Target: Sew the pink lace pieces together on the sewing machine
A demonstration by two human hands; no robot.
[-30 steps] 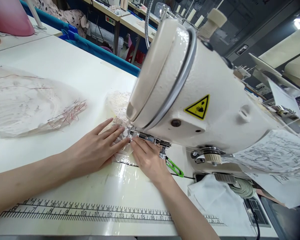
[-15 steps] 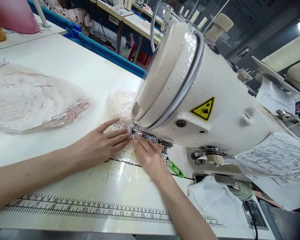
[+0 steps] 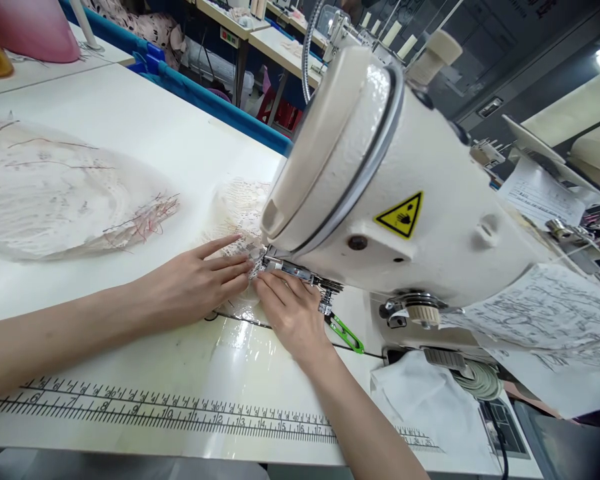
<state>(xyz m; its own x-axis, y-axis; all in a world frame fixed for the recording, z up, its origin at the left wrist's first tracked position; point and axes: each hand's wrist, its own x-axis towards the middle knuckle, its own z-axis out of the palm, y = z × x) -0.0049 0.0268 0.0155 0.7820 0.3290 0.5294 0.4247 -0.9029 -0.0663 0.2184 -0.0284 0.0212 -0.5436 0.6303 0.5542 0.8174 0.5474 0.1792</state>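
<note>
- While both hands work close to the needle area, the patterned sheer fabric (image 3: 240, 200) lies on the tabletop (image 3: 130, 360) at the presser foot (image 3: 263, 260) of the sewing machine (image 3: 345, 153), partly hidden by the machine head and the fingers.
- The left hand (image 3: 195, 283) rests flat on this fabric, its fingers stretched toward the foot; its grip is loose, pressing rather than clasping.
- The right hand (image 3: 293, 310) is just beside the foot, fingers together and bent down onto the fabric's near part; whether that grip pinches an edge or only presses, I cannot tell.
- As for progress, the work looks to be midway: the fabric is in place at the foot and both hands are guiding it, while some of it spreads beyond the left fingers and some lies on the near side.
- The stitch line is too small and covered to make out, so how much is sewn and how much is left stays uncertain.
- Well apart to the left lies a larger sheer piece (image 3: 65, 193) with loose reddish threads (image 3: 153, 217) at one end; neither hand touches it, and its stage is unclear.
- Green thread snips (image 3: 346, 335) lie near the right wrist, unheld.
</note>
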